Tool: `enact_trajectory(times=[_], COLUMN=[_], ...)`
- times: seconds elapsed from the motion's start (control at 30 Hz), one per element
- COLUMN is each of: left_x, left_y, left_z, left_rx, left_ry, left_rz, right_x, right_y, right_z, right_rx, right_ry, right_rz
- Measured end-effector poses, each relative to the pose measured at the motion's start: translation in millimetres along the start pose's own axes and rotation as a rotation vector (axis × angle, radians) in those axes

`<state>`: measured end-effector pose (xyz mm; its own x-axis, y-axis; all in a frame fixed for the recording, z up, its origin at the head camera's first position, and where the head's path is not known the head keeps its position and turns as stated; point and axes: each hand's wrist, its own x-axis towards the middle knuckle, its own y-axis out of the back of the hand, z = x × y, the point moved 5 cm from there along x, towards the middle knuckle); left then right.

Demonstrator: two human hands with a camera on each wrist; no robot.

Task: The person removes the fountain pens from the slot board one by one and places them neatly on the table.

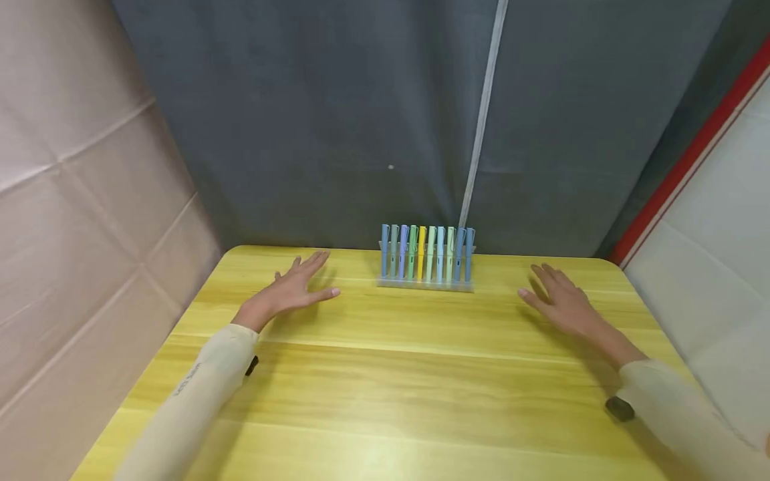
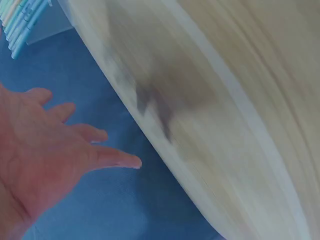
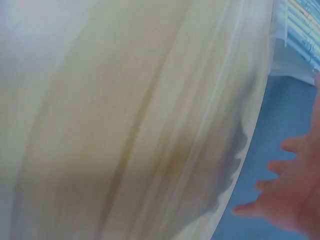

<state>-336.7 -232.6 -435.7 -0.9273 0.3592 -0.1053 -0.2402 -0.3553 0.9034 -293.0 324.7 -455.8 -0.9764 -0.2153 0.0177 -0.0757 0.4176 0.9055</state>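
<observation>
Several pens (image 1: 422, 254) in blue, purple, green, yellow and pale shades stand upright in a row in a clear plastic rack (image 1: 424, 285) near the table's far edge. To the left of the rack, my left hand (image 1: 291, 287) has its fingers spread and holds nothing. My right hand (image 1: 562, 304) is off to the rack's right, fingers extended, likewise holding nothing. Both hands appear apart from the pens. In the left wrist view the pens (image 2: 24, 22) show at the top left corner; the right wrist view has pens (image 3: 305, 30) at the top right.
The wooden table (image 1: 385, 381) spans the lower view. A dark grey curtain (image 1: 313, 133) hangs behind it, with a pale strip (image 1: 484, 107) running down. Light padded walls flank both sides, and a red edge (image 1: 692, 153) borders the right one.
</observation>
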Motion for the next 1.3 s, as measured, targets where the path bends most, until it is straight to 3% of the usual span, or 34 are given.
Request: enact_trajectory(times=[0.17, 0.3, 0.4, 0.57, 0.73, 0.83, 0.9, 1.07, 1.3], left_x=[11.2, 22.5, 32.5, 48.0, 62.3, 71.7, 78.2, 88.3, 90.1], left_y=[-6.5, -13.6, -19.4, -29.3, -40.5, -49.0, -54.5, -64.2, -67.4], left_z=[19.9, 33.0, 39.9, 47.9, 51.6, 50.5, 49.7, 49.5, 50.6], left_rx=[-0.046, -0.105, -0.193, -0.429, -0.718, -0.938, -1.026, -1.072, -1.079], left_ry=[-0.083, -0.140, -0.143, -0.126, -0.030, 0.057, 0.092, 0.132, 0.156], left_rz=[-0.017, -0.020, -0.001, 0.026, -0.002, -0.028, -0.034, -0.027, -0.008], right_x=[8.7, 17.2, 24.3, 36.0, 46.7, 54.4, 59.4, 67.5, 73.1], right_y=[-5.5, -12.6, -18.8, -27.2, -31.4, -32.4, -33.0, -35.8, -38.7], right_z=[-20.5, -32.8, -40.0, -52.8, -64.1, -67.3, -68.8, -73.5, -80.0], right_rx=[0.052, 0.082, 0.143, 0.333, 0.510, 0.567, 0.597, 0.636, 0.693], right_ry=[0.097, 0.120, 0.096, 0.047, 0.037, 0.020, 0.006, -0.042, -0.100], right_rz=[0.018, 0.015, -0.006, -0.040, -0.061, -0.057, -0.041, 0.029, 0.107])
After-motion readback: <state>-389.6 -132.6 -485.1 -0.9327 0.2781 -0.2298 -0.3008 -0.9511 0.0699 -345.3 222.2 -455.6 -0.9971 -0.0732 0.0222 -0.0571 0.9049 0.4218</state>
